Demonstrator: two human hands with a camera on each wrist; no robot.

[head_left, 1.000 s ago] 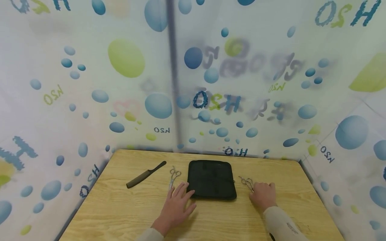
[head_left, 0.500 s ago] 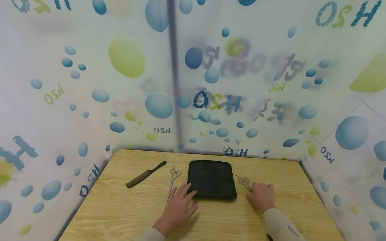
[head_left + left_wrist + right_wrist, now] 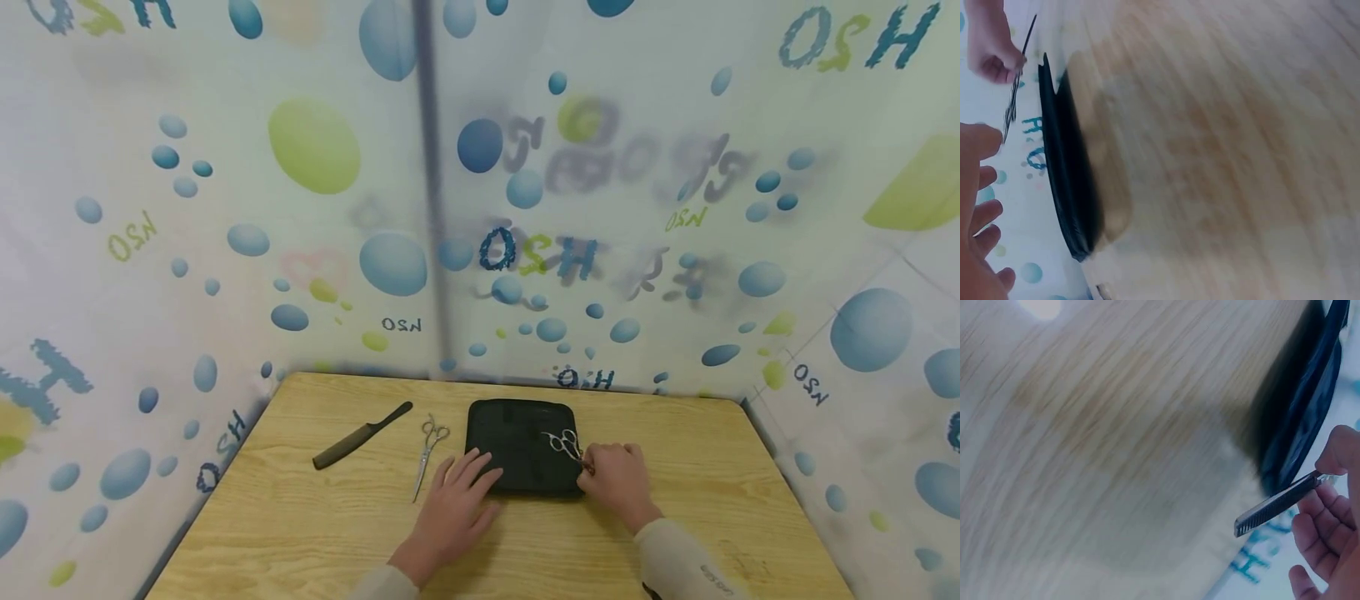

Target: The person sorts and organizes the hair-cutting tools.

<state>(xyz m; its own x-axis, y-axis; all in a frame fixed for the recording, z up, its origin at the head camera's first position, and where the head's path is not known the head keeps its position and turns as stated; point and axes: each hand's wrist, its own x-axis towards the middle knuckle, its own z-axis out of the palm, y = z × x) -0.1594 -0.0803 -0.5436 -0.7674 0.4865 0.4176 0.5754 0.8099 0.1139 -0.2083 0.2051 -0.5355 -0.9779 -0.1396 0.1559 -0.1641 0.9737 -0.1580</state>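
Observation:
My right hand (image 3: 618,483) pinches a pair of thinning scissors (image 3: 564,442) between thumb and fingers, its finger rings overlapping the right side of a black zip case (image 3: 513,450) in the head view. The toothed blade end of these scissors (image 3: 1275,503) points out past the fingers in the right wrist view. My left hand (image 3: 453,512) has its fingers spread, with fingertips over the case's lower left corner. In the left wrist view the case (image 3: 1069,175) appears edge-on, with a gap between its layers at one end. A second pair of scissors (image 3: 425,458) lies just left of the case.
A dark comb (image 3: 363,435) lies slantwise at the left of the wooden table (image 3: 300,533). Behind the table's far edge stands a patterned curtain wall (image 3: 637,250) with blue and green spots, and it continues along both sides.
My right hand has carried the thinning scissors left, from the table beside the case to over its right side. The left hand has shifted slightly right.

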